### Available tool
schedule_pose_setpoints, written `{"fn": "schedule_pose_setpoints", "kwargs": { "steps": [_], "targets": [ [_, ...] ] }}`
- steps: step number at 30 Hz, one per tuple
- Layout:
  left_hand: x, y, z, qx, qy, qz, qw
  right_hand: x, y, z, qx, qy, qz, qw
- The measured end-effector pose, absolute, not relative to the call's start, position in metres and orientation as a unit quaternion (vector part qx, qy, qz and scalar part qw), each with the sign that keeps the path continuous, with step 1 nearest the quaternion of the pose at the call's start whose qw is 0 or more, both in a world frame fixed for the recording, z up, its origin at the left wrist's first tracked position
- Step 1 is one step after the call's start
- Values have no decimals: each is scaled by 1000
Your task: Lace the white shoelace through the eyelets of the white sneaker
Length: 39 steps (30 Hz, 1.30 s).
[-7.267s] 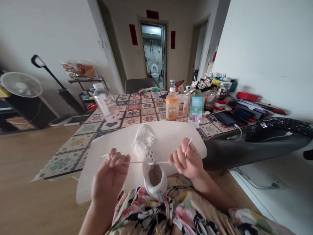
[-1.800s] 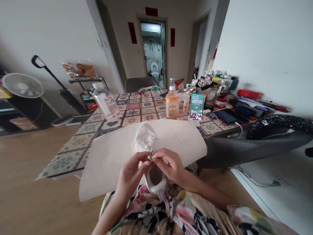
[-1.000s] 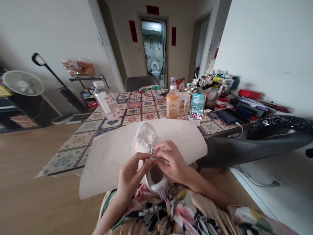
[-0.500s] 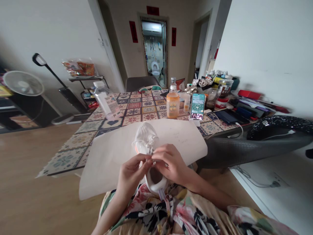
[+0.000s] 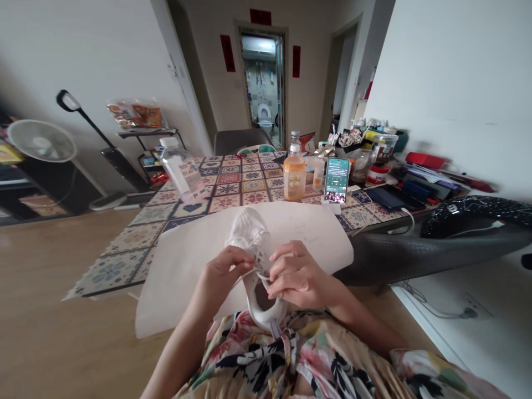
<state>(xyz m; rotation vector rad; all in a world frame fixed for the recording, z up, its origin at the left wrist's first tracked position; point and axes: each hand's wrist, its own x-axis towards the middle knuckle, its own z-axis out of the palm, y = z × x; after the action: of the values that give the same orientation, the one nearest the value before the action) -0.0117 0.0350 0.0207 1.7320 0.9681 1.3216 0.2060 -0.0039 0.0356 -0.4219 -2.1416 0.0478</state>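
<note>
A white lace-up shoe (image 5: 248,224) points away from me, its toe over the white paper and its heel at my lap. My left hand (image 5: 224,274) pinches a white shoelace (image 5: 261,274) at the left of the shoe's opening. From there the lace runs across the opening to my right hand (image 5: 301,274). The bent fingers and thumb of that hand close on the lace at the right side of the opening; its fingertips partly hide the lace end.
A large white paper sheet (image 5: 183,260) overhangs the patterned table (image 5: 124,249). Beyond it stand a clear bottle (image 5: 183,174), an orange drink bottle (image 5: 294,177) and a propped phone (image 5: 336,180). Clutter lines the right side, near a dark grey chair (image 5: 386,257).
My hands have moved apart from where they met over the laces. The left went slightly left, the right slightly right, and a lace now shows between them.
</note>
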Motion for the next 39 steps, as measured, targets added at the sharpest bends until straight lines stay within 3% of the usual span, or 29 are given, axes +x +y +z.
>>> {"fn": "schedule_pose_setpoints", "kwargs": {
  "steps": [5,12,21,24,26,28,31,34,39],
  "targets": [
    [-13,44,19,683,396,523,321,206,-2,36,-167,-886,80,426],
    [-14,41,20,700,399,514,294,204,2,37,-158,-867,150,447],
    [-26,24,19,784,332,450,268,205,-7,36,-298,-871,34,390],
    [-20,15,22,802,328,429,256,208,-21,54,-207,-871,157,417],
    [-17,10,25,806,336,422,244,215,-29,67,-11,-885,298,356],
    [-14,7,27,805,344,418,241,223,-33,74,75,-870,366,321],
    [-10,5,28,795,342,429,261,230,-28,67,-63,-852,376,358],
    [-6,2,27,794,315,428,294,225,-17,50,-288,-816,281,415],
    [-5,0,24,801,287,422,312,209,-6,31,-297,-846,214,387]
  ]
}}
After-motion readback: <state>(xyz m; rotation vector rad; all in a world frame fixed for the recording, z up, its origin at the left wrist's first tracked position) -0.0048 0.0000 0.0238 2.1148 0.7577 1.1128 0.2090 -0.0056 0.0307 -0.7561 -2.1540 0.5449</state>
